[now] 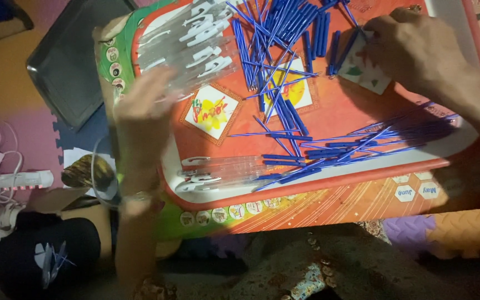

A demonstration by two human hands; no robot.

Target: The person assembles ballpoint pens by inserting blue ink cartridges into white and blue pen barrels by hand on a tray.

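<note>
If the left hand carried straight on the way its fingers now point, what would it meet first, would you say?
The left hand points up the picture, its fingers blurred and already at the pile of clear pen barrels. Those barrels would probably come first, though depth is unclear.

Foam puzzle floor mats (pixel 462 228), dim light

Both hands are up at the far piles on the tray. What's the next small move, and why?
Probably close the right hand on one blue refill: its fingers already rest on that pile, while the left hand lies at the clear pen barrels.
</note>
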